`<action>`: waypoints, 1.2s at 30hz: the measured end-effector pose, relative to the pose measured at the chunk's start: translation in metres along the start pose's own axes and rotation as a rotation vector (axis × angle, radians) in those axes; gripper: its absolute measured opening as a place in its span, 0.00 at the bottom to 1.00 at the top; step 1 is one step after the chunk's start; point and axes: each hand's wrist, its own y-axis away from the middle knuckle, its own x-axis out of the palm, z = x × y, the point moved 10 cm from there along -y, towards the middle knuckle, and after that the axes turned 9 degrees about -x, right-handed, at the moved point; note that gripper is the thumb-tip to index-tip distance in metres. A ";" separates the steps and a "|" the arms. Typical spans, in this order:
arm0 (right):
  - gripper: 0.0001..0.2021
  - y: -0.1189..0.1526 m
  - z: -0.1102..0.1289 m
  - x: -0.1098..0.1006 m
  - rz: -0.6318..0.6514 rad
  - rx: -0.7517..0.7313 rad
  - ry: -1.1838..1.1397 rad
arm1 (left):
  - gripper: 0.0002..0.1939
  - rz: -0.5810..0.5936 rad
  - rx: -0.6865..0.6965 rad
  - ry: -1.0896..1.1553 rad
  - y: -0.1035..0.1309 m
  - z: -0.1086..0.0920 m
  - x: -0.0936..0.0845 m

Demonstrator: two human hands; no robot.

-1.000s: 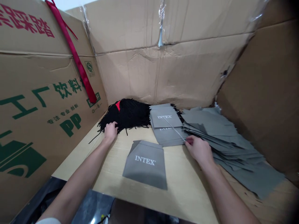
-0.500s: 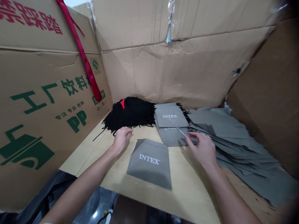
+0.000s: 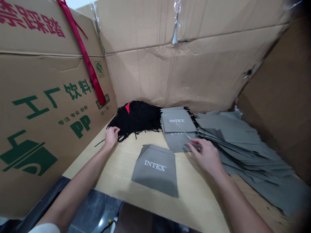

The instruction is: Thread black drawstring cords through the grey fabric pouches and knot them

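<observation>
My left hand [image 3: 112, 136] is at the left front edge of a pile of black cords [image 3: 139, 118], its fingers pinched together against the strands. What lies between those fingertips is hidden. In my right hand [image 3: 206, 153] is a thin metal rod [image 3: 183, 131], held between thumb and fingers and pointing up and left over a stack of grey pouches [image 3: 178, 126] printed INTEX. A single grey INTEX pouch [image 3: 155, 171] lies flat on the table between my two forearms, touched by neither hand.
Flat grey pieces [image 3: 243, 145] spread in an overlapping heap on the right of the table [image 3: 116, 181]. Cardboard walls [image 3: 141, 74] enclose the back and sides. A red ribbon [image 3: 89, 64] hangs down the left box. A red scrap [image 3: 127, 107] rests on the cords.
My left hand has moved left and slightly away from me, to the edge of the cord pile. My right hand has shifted slightly left along the metal rod. The single pouch stays put.
</observation>
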 end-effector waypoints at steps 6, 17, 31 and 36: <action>0.23 0.007 0.030 0.022 0.272 0.027 -0.363 | 0.12 0.178 0.172 0.295 0.091 -0.073 0.015; 0.15 0.018 0.100 0.034 0.369 -0.165 -0.759 | 0.05 0.785 0.372 0.635 0.223 -0.191 0.031; 0.11 0.009 0.022 -0.042 -0.351 0.053 -0.325 | 0.13 0.108 0.102 0.038 0.044 -0.069 0.033; 0.10 0.009 0.024 -0.041 -0.347 0.029 -0.351 | 0.16 0.051 -0.077 -0.135 -0.008 -0.022 0.039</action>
